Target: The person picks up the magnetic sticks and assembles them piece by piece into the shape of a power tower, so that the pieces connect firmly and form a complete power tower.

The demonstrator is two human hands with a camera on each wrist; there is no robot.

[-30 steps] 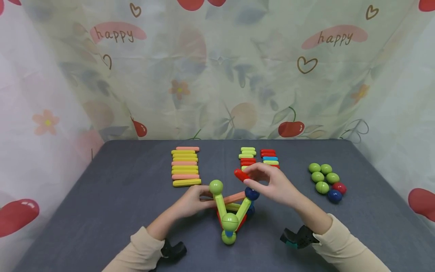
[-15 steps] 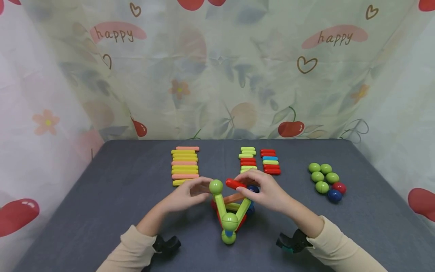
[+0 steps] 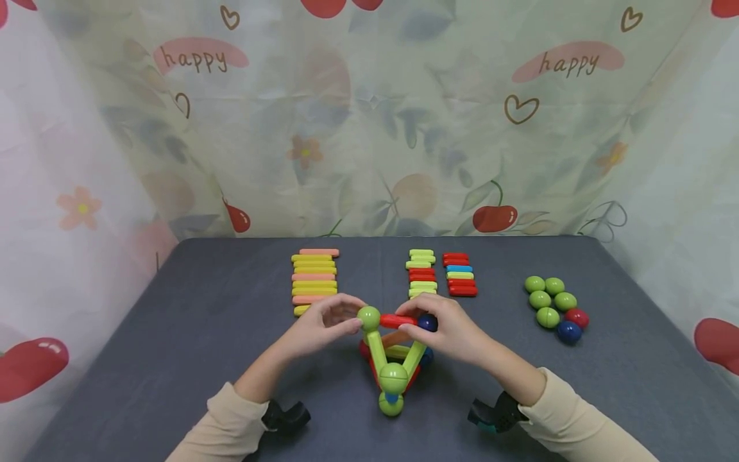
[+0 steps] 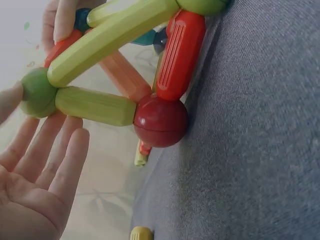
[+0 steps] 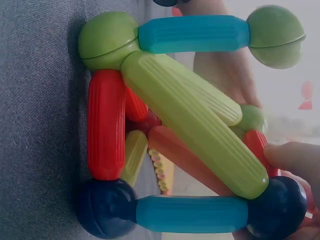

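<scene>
A frame of magnetic building sticks and balls stands in the middle of the table. My left hand (image 3: 326, 326) holds its upper green ball (image 3: 369, 318), thumb on one side and fingertips beneath. Across the gap, my right hand (image 3: 447, 324) pinches a red stick (image 3: 397, 321) between thumb and fingers. That stick spans from the green ball to the upper dark blue ball (image 5: 278, 207), partly behind the right fingers. Two yellow-green sticks (image 5: 195, 125) slope from these balls to the front. A blue stick (image 5: 192, 214) stands upright under the blue ball, and a red ball (image 4: 161, 121) sits at the base.
Beyond the left hand lies a row of yellow and pink sticks (image 3: 314, 269). Shorter green and red sticks (image 3: 422, 273) form another row, with red, blue and green ones (image 3: 459, 276) alongside. Several loose balls (image 3: 548, 317) rest at the right. A patterned curtain (image 3: 369, 128) hangs behind.
My right hand has brought the red stick down and left, level between the green and blue balls. The left hand has shifted from lower on the frame up to the green ball.
</scene>
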